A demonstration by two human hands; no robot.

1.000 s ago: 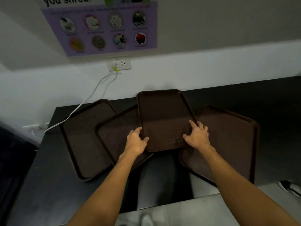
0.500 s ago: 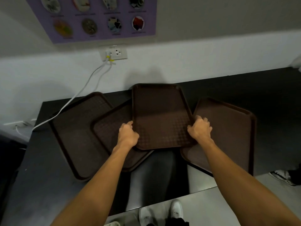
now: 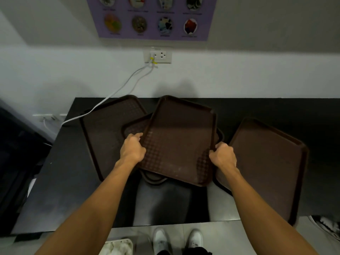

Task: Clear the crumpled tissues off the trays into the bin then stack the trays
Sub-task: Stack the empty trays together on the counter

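Several dark brown trays lie on a black counter (image 3: 60,190). I hold the top middle tray (image 3: 180,142) by both long edges: my left hand (image 3: 132,150) grips its left rim and my right hand (image 3: 223,155) grips its right rim. It sits tilted over a second tray (image 3: 134,126), whose corner shows at its left. Another tray (image 3: 106,129) lies at the left and one more tray (image 3: 266,162) at the right. No tissues show on the trays. A bin (image 3: 117,246) holding white crumpled tissues stands on the floor at the bottom edge.
A white cable (image 3: 114,92) runs from the wall socket (image 3: 159,56) down across the counter's back left corner. A purple poster (image 3: 152,17) hangs on the wall. My white shoes (image 3: 176,240) stand at the counter's front edge.
Both hands have closed on the middle tray's rims and shifted it left, over the tray beneath and off the right tray. The view has tilted down.
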